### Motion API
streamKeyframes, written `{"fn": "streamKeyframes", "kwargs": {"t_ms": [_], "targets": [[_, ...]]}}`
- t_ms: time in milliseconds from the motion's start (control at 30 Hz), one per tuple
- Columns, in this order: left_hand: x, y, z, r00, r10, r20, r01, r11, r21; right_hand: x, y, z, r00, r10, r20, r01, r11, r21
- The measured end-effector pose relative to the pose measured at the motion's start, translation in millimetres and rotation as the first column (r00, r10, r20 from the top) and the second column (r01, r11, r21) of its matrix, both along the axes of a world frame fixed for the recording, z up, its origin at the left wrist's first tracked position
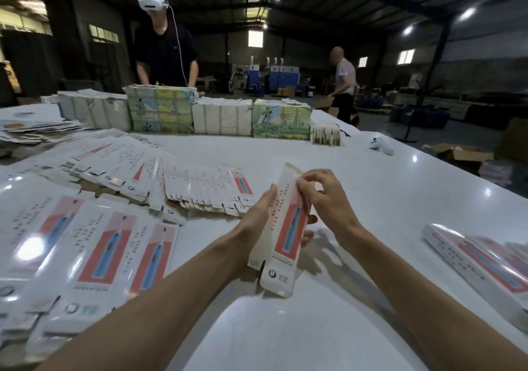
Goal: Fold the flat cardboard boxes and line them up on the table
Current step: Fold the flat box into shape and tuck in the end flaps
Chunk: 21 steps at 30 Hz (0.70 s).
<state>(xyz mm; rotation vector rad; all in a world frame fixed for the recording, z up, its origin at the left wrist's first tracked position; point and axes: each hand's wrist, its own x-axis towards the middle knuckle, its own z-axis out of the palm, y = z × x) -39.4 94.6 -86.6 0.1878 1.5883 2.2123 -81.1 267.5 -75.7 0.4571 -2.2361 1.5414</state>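
Left of the box (288, 233), flat boxes (205, 188) apparently overlap.

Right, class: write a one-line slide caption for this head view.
Left hand grips and right hand pinches a toothbrush carton over the table, flat cartons spread left, folded cartons lined up right.

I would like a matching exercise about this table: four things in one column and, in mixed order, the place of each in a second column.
Things
1. box being folded
2. folded boxes
3. flat boxes
4. white handheld device

Places
a. spread over the left side of the table
b. alone on the far right part of the table
c. held between the left hand and the right hand
d. side by side near the right edge of the picture

Pairs: 1-c, 2-d, 3-a, 4-b
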Motion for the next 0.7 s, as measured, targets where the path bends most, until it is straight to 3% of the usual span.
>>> {"fn": "streamKeyframes", "kwargs": {"t_ms": [100, 167, 267, 400, 500, 600, 700], "targets": [[0.3, 1.6, 2.6, 1.0, -0.007, -0.008, 0.007, 0.999, -0.04, -2.7, 8.1, 6.5, 0.979, 0.164, 0.123, -0.14, 0.973, -0.185], [0.2, 7.2, 3.9, 1.0, 0.03, -0.001, -0.03, 0.998, -0.047, 0.0, 9.1, 8.1, 0.93, 0.343, 0.132, -0.271, 0.882, -0.386], [3.1, 13.5, -0.4, 0.996, 0.084, 0.021, -0.084, 0.997, 0.001, 3.5, 5.9, 7.1, 0.918, 0.376, 0.125, -0.268, 0.823, -0.501], [-1.0, 9.7, 1.0, 0.986, 0.1, 0.136, -0.126, 0.972, 0.196, 6.4, -3.3, -1.3, 0.945, 0.27, 0.182, -0.157, 0.867, -0.473], [-4.8, 2.6, 2.4, 0.984, 0.084, 0.155, -0.128, 0.944, 0.304, 10.8, -11.4, -8.5, 0.931, 0.292, 0.22, -0.194, 0.904, -0.381], [-1.3, -0.1, 2.4, 0.989, 0.086, 0.119, -0.118, 0.949, 0.293, 14.1, -15.1, -10.6, 0.942, 0.283, 0.183, -0.207, 0.915, -0.347], [-0.1, 2.7, 1.7, 0.979, 0.203, 0.002, -0.2, 0.96, 0.195, 14.9, -9.4, -9.7, 0.944, 0.301, 0.136, -0.246, 0.916, -0.315]]}}
